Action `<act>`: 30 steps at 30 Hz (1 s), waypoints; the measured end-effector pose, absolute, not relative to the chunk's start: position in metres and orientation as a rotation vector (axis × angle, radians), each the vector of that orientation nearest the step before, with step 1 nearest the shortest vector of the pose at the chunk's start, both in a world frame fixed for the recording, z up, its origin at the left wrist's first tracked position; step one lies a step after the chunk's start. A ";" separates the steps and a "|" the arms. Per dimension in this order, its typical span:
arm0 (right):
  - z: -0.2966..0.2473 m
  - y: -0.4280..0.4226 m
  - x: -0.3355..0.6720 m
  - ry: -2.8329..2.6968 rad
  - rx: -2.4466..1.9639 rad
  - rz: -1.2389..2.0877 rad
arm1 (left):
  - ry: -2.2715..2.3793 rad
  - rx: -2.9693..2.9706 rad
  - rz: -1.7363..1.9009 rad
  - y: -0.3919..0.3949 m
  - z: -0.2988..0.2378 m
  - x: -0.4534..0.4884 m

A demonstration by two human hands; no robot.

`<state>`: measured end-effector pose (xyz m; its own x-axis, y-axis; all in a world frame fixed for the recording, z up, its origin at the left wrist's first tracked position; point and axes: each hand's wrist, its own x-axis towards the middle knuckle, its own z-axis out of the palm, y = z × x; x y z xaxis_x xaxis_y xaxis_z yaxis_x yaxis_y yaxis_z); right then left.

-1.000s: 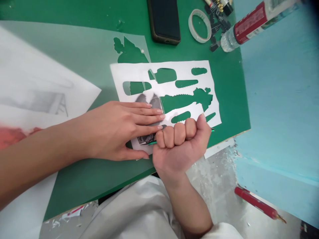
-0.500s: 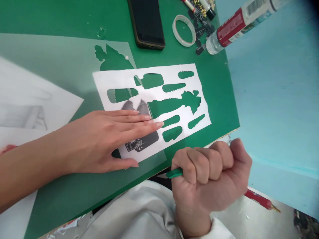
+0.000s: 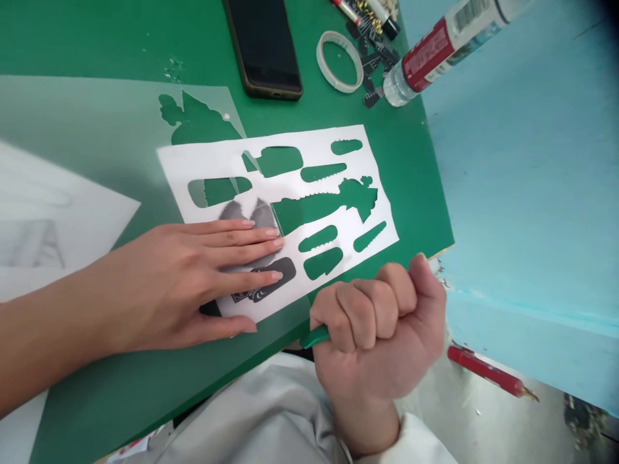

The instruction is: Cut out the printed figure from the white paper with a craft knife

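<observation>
My left hand [image 3: 193, 277] lies flat with its fingers spread on a white paper sheet [image 3: 382, 232] full of cut-out holes. Under its fingertips are grey and black printed shapes [image 3: 280, 274], partly covered. A translucent sheet [image 3: 207, 103] lies partly beneath the paper. My right hand [image 3: 377, 335] is a fist just off the table's front edge, near the paper's lower right corner. It is closed around a green-handled knife [image 3: 316, 336]; only a short green end shows, and the fist hides the rest.
On the green table [image 3: 411, 174] lie a phone [image 3: 268, 51], a tape roll [image 3: 338, 61], small dark pieces [image 3: 374, 61] and a marker [image 3: 384, 19]. A plastic bottle [image 3: 430, 55] lies at the right edge against a blue surface [image 3: 522, 193]. A red cylinder [image 3: 488, 370] shows lower right.
The view has shifted, so the table things sit further left. My right fist has moved left and slightly up with the knife. My left index finger now rests lower on the black shape.
</observation>
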<state>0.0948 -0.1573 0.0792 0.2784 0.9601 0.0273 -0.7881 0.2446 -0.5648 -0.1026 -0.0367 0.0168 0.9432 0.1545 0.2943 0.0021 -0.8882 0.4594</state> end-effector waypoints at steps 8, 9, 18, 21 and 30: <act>0.074 -0.147 0.081 -0.385 -0.651 1.154 | 0.125 2.635 0.427 -0.038 0.018 -0.101; 0.072 -0.145 0.078 -0.364 -0.689 1.139 | 0.121 2.637 0.426 -0.038 0.019 -0.100; 0.063 -0.139 0.051 -0.287 -0.940 1.034 | 0.097 2.622 0.435 -0.036 0.018 -0.100; 0.060 -0.137 0.049 -0.269 -1.014 0.982 | 0.102 2.609 0.448 -0.036 0.017 -0.100; 0.060 -0.132 0.045 -0.159 -1.160 0.916 | 0.112 2.609 0.444 -0.038 0.020 -0.098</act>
